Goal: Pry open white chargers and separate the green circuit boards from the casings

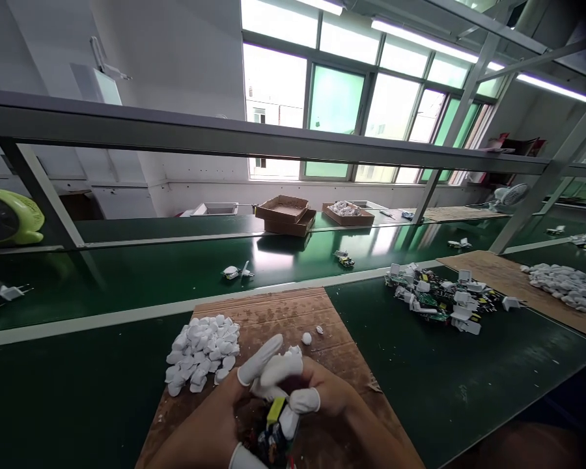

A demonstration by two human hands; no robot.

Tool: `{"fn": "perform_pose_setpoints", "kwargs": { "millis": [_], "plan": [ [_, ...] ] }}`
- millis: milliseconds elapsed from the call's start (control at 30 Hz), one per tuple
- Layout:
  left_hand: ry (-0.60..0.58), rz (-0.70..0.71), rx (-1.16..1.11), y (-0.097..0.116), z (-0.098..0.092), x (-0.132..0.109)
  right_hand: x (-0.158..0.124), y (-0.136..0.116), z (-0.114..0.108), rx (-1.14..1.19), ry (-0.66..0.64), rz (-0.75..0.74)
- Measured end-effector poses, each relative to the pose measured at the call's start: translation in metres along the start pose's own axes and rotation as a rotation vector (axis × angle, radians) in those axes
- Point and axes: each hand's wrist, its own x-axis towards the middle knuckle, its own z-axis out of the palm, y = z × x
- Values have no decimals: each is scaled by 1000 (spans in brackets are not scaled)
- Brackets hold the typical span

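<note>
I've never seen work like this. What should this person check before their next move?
1. White finger cots on the fingers: ok.
2. Circuit board with a yellow part between the left hand and right hand: ok, though the fingers hide the grip.
3. Board's solder side: cannot tell, hidden.
4. White plastic shells beside the left hand: ok.
5. Loose white bits on the cardboard sheet: not ok, lying apart from the pile.
</note>
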Motion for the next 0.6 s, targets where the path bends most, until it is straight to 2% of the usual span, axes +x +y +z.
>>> {"fn": "perform_pose_setpoints", "kwargs": {
  "millis": [67, 133, 200, 267, 300, 367, 467, 600],
  "plan": [
    [133, -16, -37, 1, -10, 8, 5, 5, -6, -12, 248, -39],
    [438, -6, -41, 9, -26, 15, 10, 8, -11, -23, 571, -72],
    [816, 26, -108, 23, -48, 18, 15, 7, -16, 30, 820, -68],
    [1110, 93, -231, 40, -68, 15, 16, 3, -19, 97, 935, -46],
    [1209, 142, -274, 48, -77, 11, 16, 1, -20, 104, 961, -37],
    [1321, 275, -258, 61, -88, 1, 15, -3, -21, 77, 968, -10],
    [1349, 388, -141, 69, -90, -9, 13, -5, -21, -9, 903, 47],
    [1235, 232, -22, 59, -75, 3, 12, -5, -24, -402, 855, 100]
  ]
}}
